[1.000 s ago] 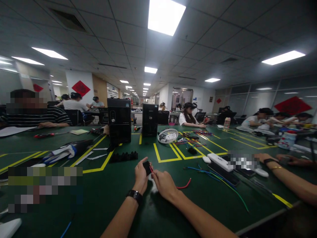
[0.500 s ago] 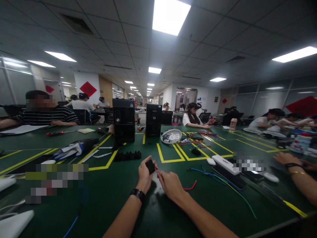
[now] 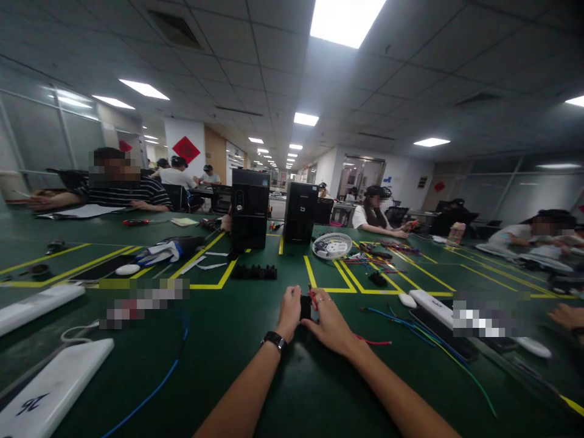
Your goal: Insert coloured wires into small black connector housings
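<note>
In front of me, my left hand (image 3: 289,315) is closed around the side of a small black block (image 3: 305,309). My right hand (image 3: 332,323), a ring on one finger, is pinched at the block's right side with a thin red wire (image 3: 312,297) at its fingertips. A length of red wire (image 3: 376,342) shows on the table behind the right hand; whether it is the same wire is hidden. Beyond the hands lies a black ridged strip (image 3: 254,272).
Two black computer towers (image 3: 250,210) (image 3: 301,212) stand ahead. A white basket (image 3: 332,246) and tangled wires (image 3: 378,260) are right of them. Blue and green wires (image 3: 438,347) and a white power strip (image 3: 431,310) lie right; another white strip (image 3: 59,389) is left. Co-workers sit around.
My view has turned slightly left. My right hand has come up against the black block, and its fingers now sit higher beside it. The block is held more upright between both hands.
</note>
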A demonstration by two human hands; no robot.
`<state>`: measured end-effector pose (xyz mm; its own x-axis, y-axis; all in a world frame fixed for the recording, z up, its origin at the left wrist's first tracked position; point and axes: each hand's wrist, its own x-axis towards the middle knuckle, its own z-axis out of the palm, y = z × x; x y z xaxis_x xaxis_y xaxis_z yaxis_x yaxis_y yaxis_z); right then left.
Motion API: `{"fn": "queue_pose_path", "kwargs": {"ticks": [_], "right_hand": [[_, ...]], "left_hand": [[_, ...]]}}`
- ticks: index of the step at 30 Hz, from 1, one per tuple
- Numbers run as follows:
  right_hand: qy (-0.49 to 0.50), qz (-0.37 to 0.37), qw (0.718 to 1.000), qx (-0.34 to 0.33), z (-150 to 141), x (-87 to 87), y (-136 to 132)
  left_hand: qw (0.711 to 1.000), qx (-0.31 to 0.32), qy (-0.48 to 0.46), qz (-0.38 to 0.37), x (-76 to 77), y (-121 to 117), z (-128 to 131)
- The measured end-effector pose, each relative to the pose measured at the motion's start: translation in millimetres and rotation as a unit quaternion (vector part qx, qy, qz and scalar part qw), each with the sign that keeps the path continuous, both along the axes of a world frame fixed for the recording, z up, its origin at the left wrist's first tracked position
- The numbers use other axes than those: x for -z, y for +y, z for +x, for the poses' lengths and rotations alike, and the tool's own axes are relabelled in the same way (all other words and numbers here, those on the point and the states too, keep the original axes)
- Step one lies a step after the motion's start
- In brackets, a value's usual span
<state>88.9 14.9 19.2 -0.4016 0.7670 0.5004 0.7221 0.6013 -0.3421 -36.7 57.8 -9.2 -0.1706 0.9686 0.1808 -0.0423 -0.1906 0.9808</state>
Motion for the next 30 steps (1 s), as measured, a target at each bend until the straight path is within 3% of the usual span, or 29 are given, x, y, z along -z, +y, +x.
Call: {"fn": "queue_pose_path", "kwargs": {"ticks": [2, 4, 8, 10, 14, 18, 23, 30], "right_hand": [[-0.001, -0.012, 0.999, -0.038, 2, 3.7, 7], [-0.003, -0.029, 0.998, -0.05, 5, 7.3, 22], [-0.058, -0.067, 0.996, 0.013, 7, 13.4, 67], [-0.086, -0.079, 0.992, 0.04, 3, 16.5, 93], [-0.09, -0.066, 0.991, 0.074, -17, 24.7, 137], [-0.084, -0.036, 0.991, 0.098, -41, 32.4, 166], [-0.084, -0.016, 0.991, 0.099, -57, 35.7, 180], [-0.093, -0.01, 0.992, 0.086, -62, 33.8, 177]], "left_hand": [[0.999, 0.005, 0.036, -0.002, -0.4, -1, -3], [0.997, -0.034, 0.071, 0.008, -3.0, -4, -6], [0.969, -0.151, 0.165, 0.101, -14.6, -24, -1], [0.957, -0.115, 0.211, 0.163, -21.6, -38, 7], [0.918, 0.019, 0.302, 0.258, -30.4, -62, 20], [0.906, 0.069, 0.311, 0.279, -32.3, -66, 21], [0.916, 0.08, 0.299, 0.255, -32.3, -59, 18], [0.91, 0.113, 0.322, 0.237, -30.5, -56, 23]]}}
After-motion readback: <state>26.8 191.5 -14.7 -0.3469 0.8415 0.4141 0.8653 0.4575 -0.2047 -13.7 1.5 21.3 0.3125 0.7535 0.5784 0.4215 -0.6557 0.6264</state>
